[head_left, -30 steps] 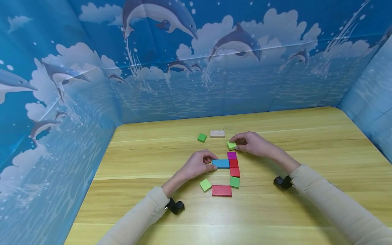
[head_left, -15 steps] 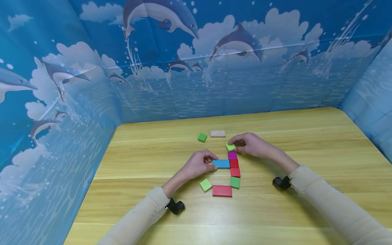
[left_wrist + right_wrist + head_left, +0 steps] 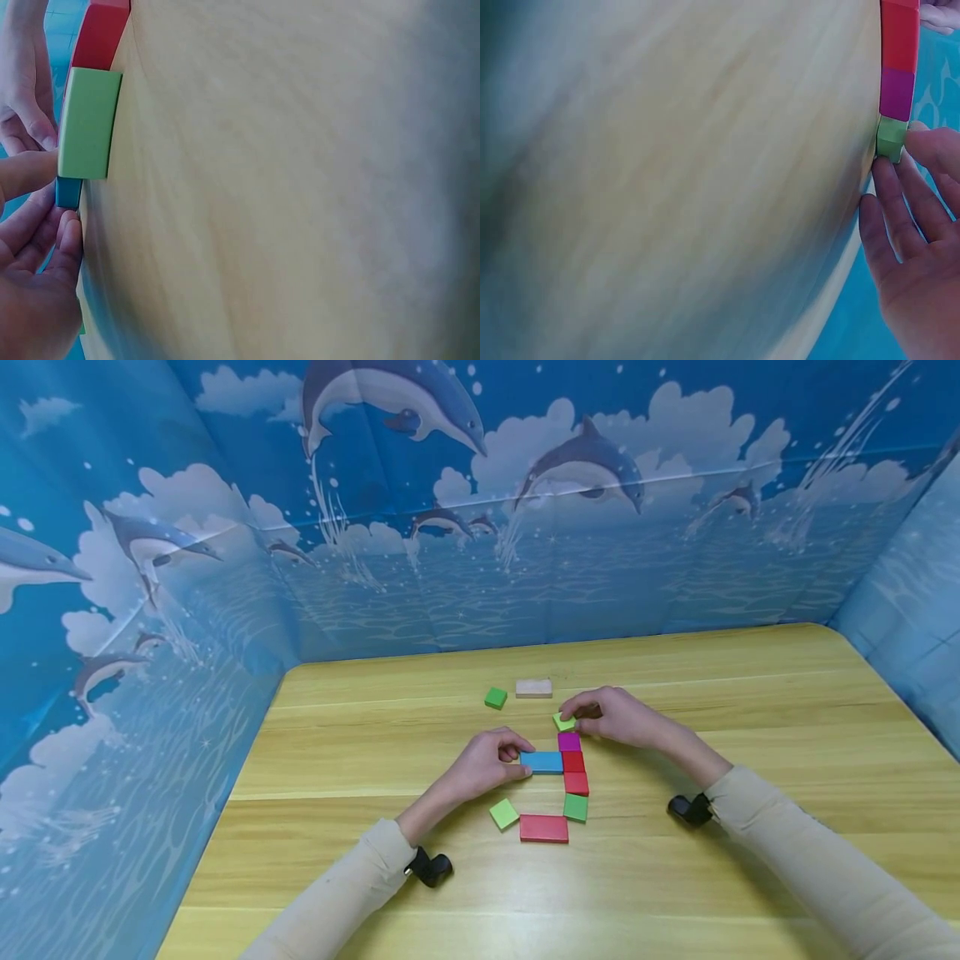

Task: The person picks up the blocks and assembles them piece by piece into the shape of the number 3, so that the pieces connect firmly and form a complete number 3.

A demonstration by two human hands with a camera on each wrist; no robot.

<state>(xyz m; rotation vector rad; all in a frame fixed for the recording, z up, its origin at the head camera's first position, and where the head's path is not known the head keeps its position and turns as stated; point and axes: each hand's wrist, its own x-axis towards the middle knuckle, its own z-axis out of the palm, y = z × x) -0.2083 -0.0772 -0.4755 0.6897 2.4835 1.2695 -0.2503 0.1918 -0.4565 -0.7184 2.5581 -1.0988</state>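
My left hand grips the left end of a blue rectangular block between thumb and fingers; the block's other end meets a red block. With thumb and fingertips, my right hand pinches a light green block at the far end of a row, right at the purple block. Toward me the row runs on through the red block, a second red block and a green block. In the right wrist view the pinched light green block sits against the purple one.
A long red block lies at the row's near end, with a tilted light green block at its left corner. Farther back lie a green block and a pale wooden block. A dolphin-print cloth stands behind the table.
My right hand has moved slightly left and toward me, bringing the light green block up to the purple one. My left hand has stayed on the blue block.
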